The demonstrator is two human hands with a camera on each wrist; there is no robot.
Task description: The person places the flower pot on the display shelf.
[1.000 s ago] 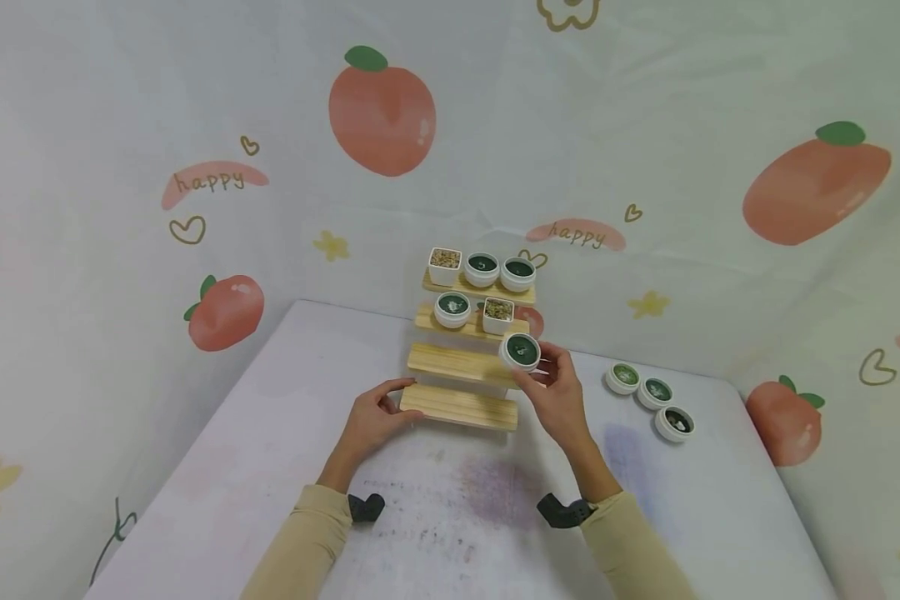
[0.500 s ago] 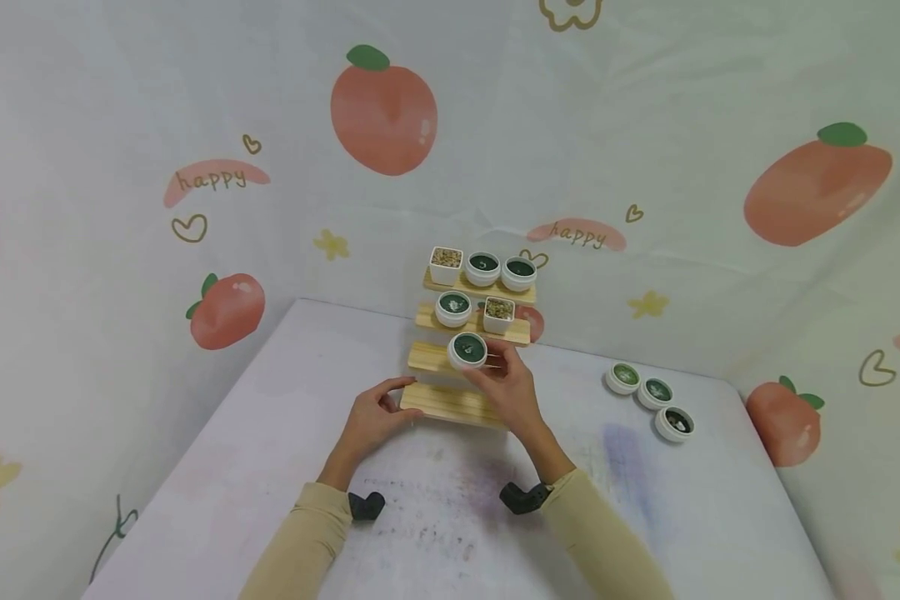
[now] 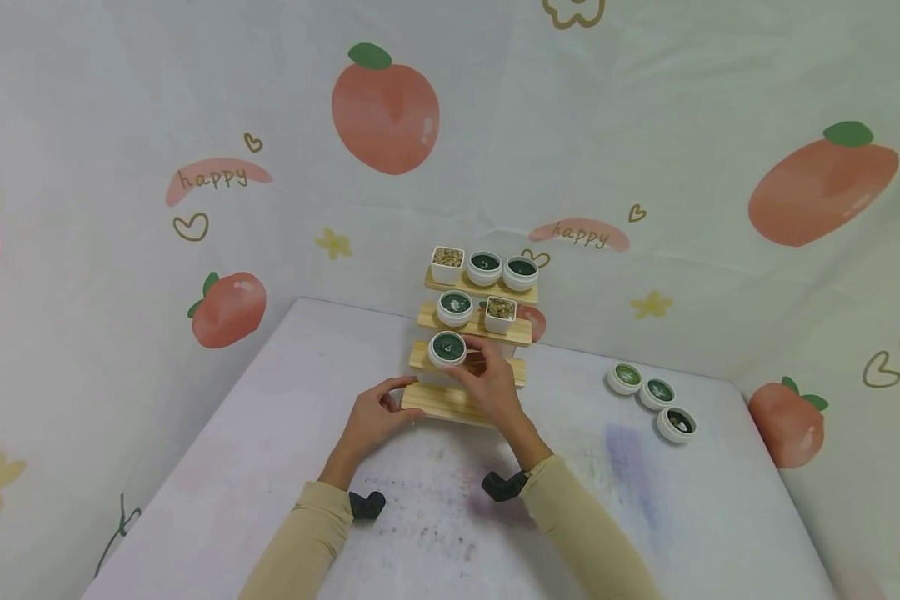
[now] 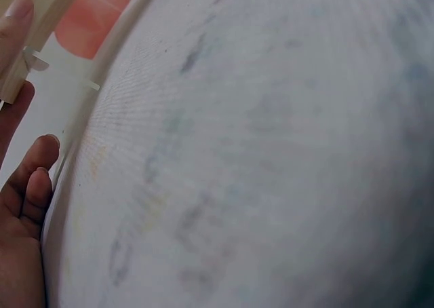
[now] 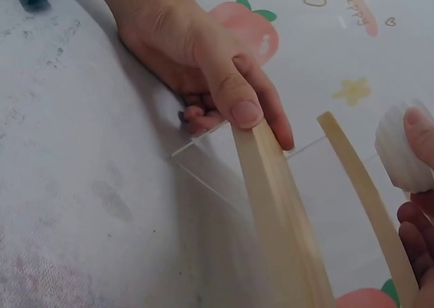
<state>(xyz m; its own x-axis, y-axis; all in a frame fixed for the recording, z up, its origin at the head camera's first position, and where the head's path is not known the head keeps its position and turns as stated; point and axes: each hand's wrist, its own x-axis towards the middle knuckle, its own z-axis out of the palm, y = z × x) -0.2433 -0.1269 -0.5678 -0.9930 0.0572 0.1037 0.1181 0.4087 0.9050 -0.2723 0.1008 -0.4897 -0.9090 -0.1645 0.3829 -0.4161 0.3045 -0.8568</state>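
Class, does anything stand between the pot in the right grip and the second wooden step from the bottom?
Nothing visible does: the right wrist view shows a gap between the pot and the second step. The left grip is at the left end of the lowest step.

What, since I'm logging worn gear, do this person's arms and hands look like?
Long, plain beige fabric sleeves end near the wrists. A black, angular device is worn at the left wrist, another black device at the right. The left hand and right hand show no gloves or rings.
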